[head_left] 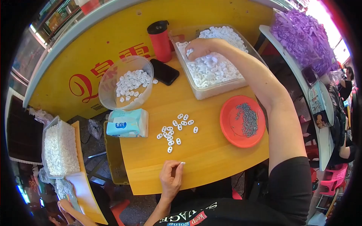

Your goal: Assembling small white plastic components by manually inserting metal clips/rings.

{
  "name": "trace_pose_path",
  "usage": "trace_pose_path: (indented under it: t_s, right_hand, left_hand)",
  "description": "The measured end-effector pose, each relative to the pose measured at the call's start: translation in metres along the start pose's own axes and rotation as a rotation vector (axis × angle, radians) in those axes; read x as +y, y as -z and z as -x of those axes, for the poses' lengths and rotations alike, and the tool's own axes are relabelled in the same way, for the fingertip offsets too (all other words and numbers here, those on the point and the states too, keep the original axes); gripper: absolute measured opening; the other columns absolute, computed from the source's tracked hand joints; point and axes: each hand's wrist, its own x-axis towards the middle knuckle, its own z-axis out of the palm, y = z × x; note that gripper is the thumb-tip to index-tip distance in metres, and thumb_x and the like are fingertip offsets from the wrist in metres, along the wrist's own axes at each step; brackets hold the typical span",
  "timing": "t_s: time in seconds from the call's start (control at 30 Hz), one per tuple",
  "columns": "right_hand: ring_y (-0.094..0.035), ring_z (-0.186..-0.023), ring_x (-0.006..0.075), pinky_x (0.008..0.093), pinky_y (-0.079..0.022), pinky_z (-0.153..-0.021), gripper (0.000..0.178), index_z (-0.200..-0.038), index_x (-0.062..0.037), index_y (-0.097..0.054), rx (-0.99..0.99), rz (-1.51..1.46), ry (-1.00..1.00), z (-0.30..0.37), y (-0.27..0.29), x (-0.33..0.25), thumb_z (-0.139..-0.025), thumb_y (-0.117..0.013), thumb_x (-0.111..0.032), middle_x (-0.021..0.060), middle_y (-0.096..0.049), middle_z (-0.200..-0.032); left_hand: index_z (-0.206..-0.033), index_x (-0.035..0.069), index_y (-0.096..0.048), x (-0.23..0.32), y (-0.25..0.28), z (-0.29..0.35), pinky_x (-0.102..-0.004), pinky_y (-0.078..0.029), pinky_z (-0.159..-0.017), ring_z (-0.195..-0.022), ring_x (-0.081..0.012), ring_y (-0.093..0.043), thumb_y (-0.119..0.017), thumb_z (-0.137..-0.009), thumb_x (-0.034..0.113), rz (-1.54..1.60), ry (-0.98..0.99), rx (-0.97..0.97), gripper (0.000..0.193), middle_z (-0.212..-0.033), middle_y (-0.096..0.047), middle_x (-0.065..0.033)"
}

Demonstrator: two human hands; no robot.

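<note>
My right hand (pixel 200 49) reaches into a clear plastic bin (pixel 200 93) at the far side of the table. Its fingers curl over white pieces (pixel 189 52) among a heap of small white plastic parts (pixel 211 71). At the near table edge, my left hand (pixel 171 177) is closed with thumb and forefinger together; a small white spot shows at the tip, and I cannot tell whether it is a part or a nail. Beyond it lie several loose white oval two-hole plastic pieces (pixel 170 149), scattered mid-table. To the right sits a red bowl (pixel 227 130) of small grey pins (pixel 249 120).
A clear round tub (pixel 107 88) of white pieces, a black phone (pixel 164 72), a red tumbler (pixel 161 45) and a tissue pack (pixel 128 124) stand left. Purple pieces (pixel 301 37) heap on a side table. Another person's hand (pixel 66 206) works at lower left beside a white-filled bin (pixel 62 148).
</note>
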Motion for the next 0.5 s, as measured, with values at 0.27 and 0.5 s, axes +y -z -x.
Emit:
trace_pose_path:
  t_s: [0.27, 0.5]
  right_hand:
    - [-0.062, -0.071, 0.0176, 0.0316, -0.05, -0.051, 0.031, -0.102, -0.0086, -0.064, 0.357, -0.979, -0.401, 0.038, 0.008, 0.02, -0.081, -0.069, -0.031, 0.0069, -0.063, -0.082]
    - [-0.061, -0.065, 0.0187, 0.0258, -0.046, -0.042, 0.022, -0.089, -0.0096, -0.059, 0.495, -1.84, -0.471, 0.051, -0.006, 0.043, -0.083, -0.068, -0.029, 0.0078, -0.06, -0.076]
  left_hand:
    - [-0.09, -0.001, -0.06, 0.003, -0.004, 0.004, -0.0275, -0.045, -0.064, -0.071, -0.019, -0.056, -0.066, -0.088, 0.0, -0.023, -0.064, 0.02, 0.007, -0.082, -0.058, -0.0101]
    - [-0.09, -0.001, -0.06, 0.005, 0.0, 0.005, -0.0282, -0.045, -0.064, -0.071, -0.0198, -0.057, -0.066, -0.089, 0.001, -0.029, -0.082, 0.024, 0.006, -0.082, -0.059, -0.0103]
